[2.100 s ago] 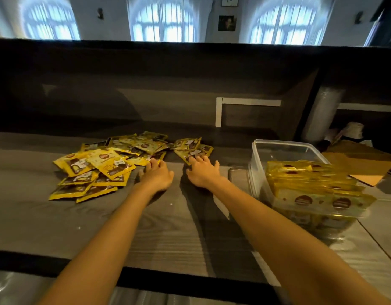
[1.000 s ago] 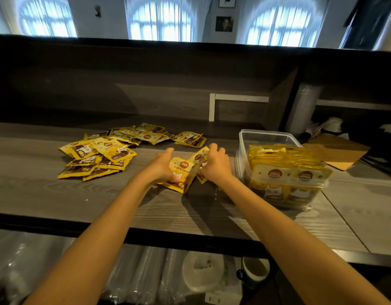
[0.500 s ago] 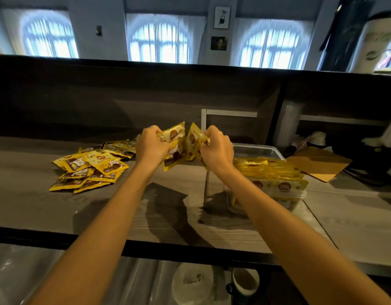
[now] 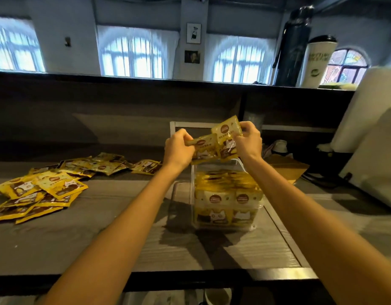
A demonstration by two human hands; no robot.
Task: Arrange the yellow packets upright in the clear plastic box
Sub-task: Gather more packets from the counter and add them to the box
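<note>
Both hands hold a small bunch of yellow packets [image 4: 221,143] in the air, just above the far end of the clear plastic box [image 4: 193,186]. My left hand [image 4: 178,150] grips the bunch's left side and my right hand [image 4: 248,142] pinches its upper right corner. Inside the box, several yellow packets [image 4: 227,201] stand upright in rows, filling its near part. A loose pile of yellow packets [image 4: 47,188] lies flat on the grey counter to the left, with more packets [image 4: 128,165] spread behind it.
A brown cardboard piece [image 4: 287,170] lies behind the box at the right. A large white appliance [image 4: 375,150] stands at the far right with dark cables beside it. A dark bottle [image 4: 293,47] and a white cup [image 4: 317,62] stand on the raised ledge. The counter's front edge [image 4: 190,276] runs below my arms.
My hands picked up a bunch of packets from the counter, lifted it and carried it right, over the box. The view tilted upward.
</note>
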